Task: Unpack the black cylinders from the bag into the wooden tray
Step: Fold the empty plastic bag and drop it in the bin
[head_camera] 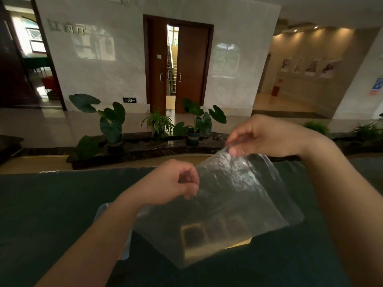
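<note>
While both hands pinch its upper edge, a clear plastic bag hangs in the lower centre of the frame above a dark green worktop. The left hand grips the bag's left corner between thumb and curled fingers; the right hand, higher and toward the right of the frame, holds the crinkled top corner between thumb and fingers. The bag is see-through and looks slack. Through its lower part shows the wooden tray, lying on the worktop directly beneath, with dark square compartments; whether black cylinders sit in them cannot be told through the plastic. A pale, translucent container lies on the worktop just left of the tray, partly hidden by the left forearm. Across the upper half of the frame stand potted plants and a brown double door, one leaf ajar.
</note>
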